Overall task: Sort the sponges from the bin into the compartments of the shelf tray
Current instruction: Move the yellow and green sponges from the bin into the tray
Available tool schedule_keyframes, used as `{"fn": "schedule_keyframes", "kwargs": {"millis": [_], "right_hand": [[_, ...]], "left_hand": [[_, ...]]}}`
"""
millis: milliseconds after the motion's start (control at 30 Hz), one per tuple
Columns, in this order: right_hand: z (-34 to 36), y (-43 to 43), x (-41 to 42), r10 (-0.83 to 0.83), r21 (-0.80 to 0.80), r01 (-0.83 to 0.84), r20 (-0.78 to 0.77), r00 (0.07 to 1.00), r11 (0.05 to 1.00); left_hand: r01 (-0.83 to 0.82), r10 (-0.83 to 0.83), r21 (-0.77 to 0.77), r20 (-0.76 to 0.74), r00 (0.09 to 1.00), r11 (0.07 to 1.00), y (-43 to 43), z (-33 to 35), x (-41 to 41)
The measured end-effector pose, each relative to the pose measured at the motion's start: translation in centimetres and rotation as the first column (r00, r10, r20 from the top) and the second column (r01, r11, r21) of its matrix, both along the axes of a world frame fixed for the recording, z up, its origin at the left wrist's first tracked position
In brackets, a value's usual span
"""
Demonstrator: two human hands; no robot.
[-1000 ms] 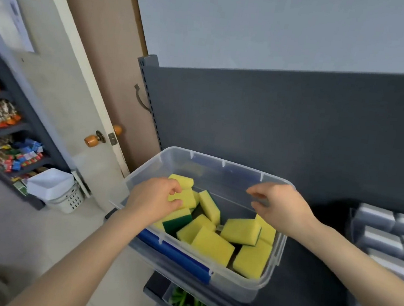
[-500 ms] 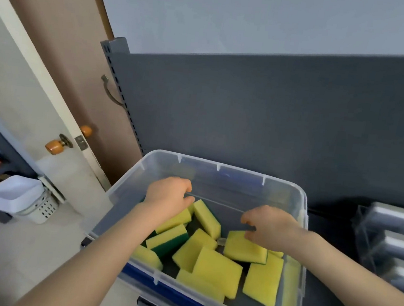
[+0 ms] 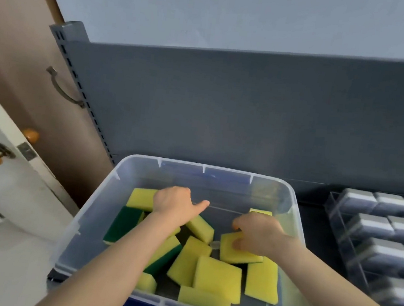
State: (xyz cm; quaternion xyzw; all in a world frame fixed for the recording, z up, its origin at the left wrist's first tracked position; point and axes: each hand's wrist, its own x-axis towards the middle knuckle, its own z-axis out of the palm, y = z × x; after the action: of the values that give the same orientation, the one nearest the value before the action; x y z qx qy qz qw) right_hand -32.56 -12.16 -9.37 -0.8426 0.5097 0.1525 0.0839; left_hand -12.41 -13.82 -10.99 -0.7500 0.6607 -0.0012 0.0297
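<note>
Sponges [image 3: 218,276]: left hand [image 3: 173,206] curled, right hand [image 3: 258,233] pinching.

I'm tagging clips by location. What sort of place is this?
Probably a small shop or stockroom: a dark grey metal shelving panel with a slotted upright, a clear plastic bin of yellow-and-green sponges, and a clear divided tray stocked with rows of grey sponges.

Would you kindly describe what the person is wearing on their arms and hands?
Nothing visible: both forearms are bare with no sleeves in frame, and the left hand and right hand carry no gloves, watch, bands or rings that show.
</note>
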Motion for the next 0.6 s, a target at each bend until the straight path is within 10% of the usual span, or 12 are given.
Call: {"fn": "schedule_keyframes", "kwargs": {"millis": [267,467,600], "right_hand": [[-0.7,-0.2,0.1,-0.007,0.024,0.005,0.081,0.997,1.0],[0.1,-1.5,0.6,0.048,-0.275,0.035,0.292,0.955,0.961],[-0.6,-0.7,0.4,0.041,-0.013,-0.04,0.219,0.975,0.999]], "left_hand": [[-0.035,0.043,0.064,-0.118,0.992,0.997,-0.2,-0.4,0.2],[-0.057,0.03,-0.11,-0.23,0.973,0.992,-0.8,1.0,1.0],[-0.033,-0.012,-0.149,-0.293,0.956,0.988,-0.7,1.2,1.0]]}}
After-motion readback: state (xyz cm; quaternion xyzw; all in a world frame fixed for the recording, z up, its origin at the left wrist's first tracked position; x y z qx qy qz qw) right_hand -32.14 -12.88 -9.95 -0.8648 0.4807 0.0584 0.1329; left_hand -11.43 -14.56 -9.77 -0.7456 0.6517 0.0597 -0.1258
